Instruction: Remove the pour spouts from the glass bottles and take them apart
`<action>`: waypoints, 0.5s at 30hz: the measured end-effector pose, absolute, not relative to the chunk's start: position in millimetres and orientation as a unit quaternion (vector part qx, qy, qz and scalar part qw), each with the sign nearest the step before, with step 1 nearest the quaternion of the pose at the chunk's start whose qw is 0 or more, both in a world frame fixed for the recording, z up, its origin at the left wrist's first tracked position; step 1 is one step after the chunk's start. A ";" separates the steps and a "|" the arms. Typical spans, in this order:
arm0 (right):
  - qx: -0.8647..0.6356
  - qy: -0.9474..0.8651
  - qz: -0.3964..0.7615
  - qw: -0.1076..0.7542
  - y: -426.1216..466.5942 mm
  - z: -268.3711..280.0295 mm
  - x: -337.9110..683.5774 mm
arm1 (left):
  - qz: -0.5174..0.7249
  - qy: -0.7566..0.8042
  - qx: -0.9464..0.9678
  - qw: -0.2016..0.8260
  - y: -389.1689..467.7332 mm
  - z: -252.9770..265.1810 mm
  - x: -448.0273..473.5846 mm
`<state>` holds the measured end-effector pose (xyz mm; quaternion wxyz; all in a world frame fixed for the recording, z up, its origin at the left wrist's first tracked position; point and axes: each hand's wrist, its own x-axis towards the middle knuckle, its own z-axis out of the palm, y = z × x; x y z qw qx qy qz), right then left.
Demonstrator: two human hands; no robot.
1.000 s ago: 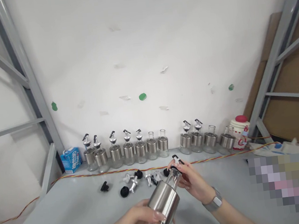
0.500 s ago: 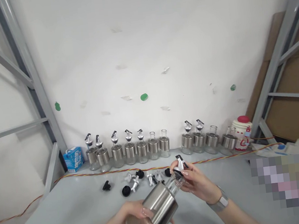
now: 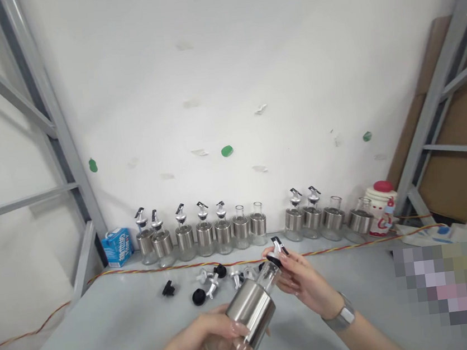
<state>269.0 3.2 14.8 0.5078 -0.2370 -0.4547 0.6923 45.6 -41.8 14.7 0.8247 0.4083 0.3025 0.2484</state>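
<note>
A glass oil bottle [image 3: 252, 311] with a steel sleeve is held tilted above the table, its neck pointing up and to the right. My left hand [image 3: 212, 340] is wrapped round its lower body. At the mouth of the neck sits a silver pour spout [image 3: 274, 254] with a black flip lid. My right hand [image 3: 306, 279], with a grey watch on the wrist, grips this spout between thumb and fingers. Loose silver and black pour spouts [image 3: 213, 284] lie behind the bottle, along with a round black stopper [image 3: 198, 297] and a small black piece [image 3: 168, 288].
Several similar bottles [image 3: 185, 242] line the wall, some with spouts, others bare such as one [image 3: 334, 222] at right. A blue carton [image 3: 117, 248] stands left, a white red-lidded container [image 3: 381, 208] right. A twisted red-yellow cord [image 3: 143, 270] crosses the table [image 3: 87, 337].
My right hand has shifted slightly on the spout, its fingers now more around the spout's side. The bottle has moved a little; both hands keep their hold.
</note>
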 end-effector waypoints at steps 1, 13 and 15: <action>-0.248 -0.434 0.688 0.526 7.1 13.7 269.8 | 0.249 0.325 0.420 0.810 -42.9 14.1 47.5; -0.281 -0.362 0.682 0.570 22.2 8.1 274.5 | 0.610 0.582 0.423 0.333 -8.3 28.2 26.9; -0.281 -0.368 0.692 0.554 20.0 6.5 269.5 | 0.661 0.601 0.389 0.224 3.4 26.9 2.2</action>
